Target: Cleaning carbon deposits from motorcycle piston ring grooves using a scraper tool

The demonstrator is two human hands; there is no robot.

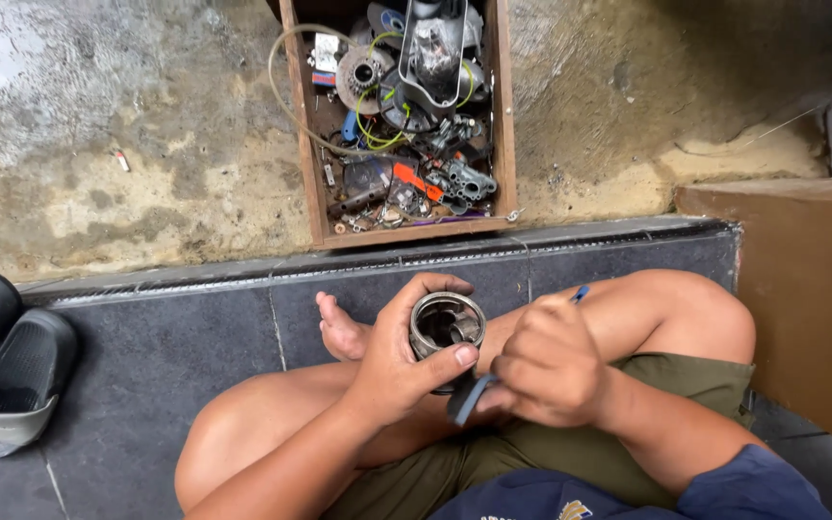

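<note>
Piston sits gripped in my left hand, while my right hand pinches a blue tool beside it.

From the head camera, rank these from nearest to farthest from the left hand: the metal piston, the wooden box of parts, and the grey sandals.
1. Metal piston: held in the left hand itself, above the lap.
2. Wooden box of parts: straight ahead on the concrete floor, beyond the tiled step.
3. Grey sandals: far off to the left on the dark tiles.
</note>
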